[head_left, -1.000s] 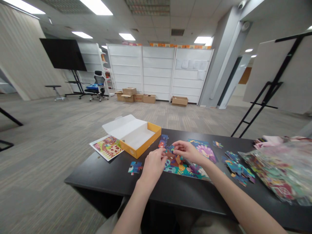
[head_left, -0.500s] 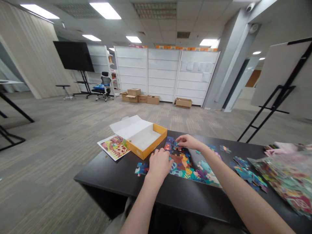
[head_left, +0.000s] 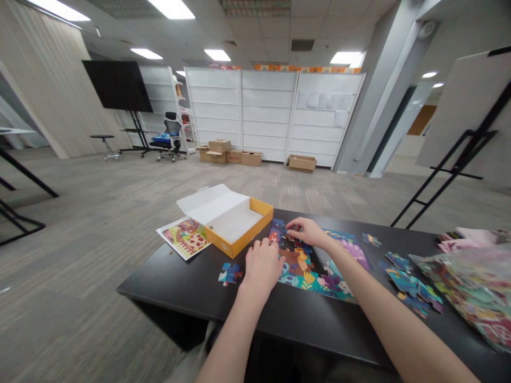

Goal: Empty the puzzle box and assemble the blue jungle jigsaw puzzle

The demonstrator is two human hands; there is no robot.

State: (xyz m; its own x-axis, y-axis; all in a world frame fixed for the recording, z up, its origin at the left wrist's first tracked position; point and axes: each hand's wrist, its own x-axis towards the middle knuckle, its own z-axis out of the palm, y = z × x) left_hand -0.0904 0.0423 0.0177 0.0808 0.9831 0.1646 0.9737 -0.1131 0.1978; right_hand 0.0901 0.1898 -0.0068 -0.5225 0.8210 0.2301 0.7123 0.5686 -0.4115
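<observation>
A partly joined jigsaw puzzle [head_left: 302, 276] lies on the black table [head_left: 179, 282], with a dark gap in its upper middle. My left hand [head_left: 263, 263] rests at the puzzle's left edge, fingers slightly bent and pointing forward, palm down; nothing shows in it. My right hand [head_left: 305, 231] is over the top edge of the puzzle, thumb and fingers curled close to a small blue piece; whether they grip it is too small to tell. Left of my left hand sits a loose blue piece [head_left: 229, 273].
An open yellow box [head_left: 238, 246] with a white lid and a picture sheet [head_left: 186, 238] stand at the left. Loose pieces [head_left: 411, 287] and a clear plastic bag [head_left: 471, 287] lie at the right. Cardboard boxes [head_left: 250, 158] are on the floor beyond.
The view has shifted slightly. My right hand's fingers have moved a little off the piece at the top of the puzzle; my left hand has stayed nearly still.
</observation>
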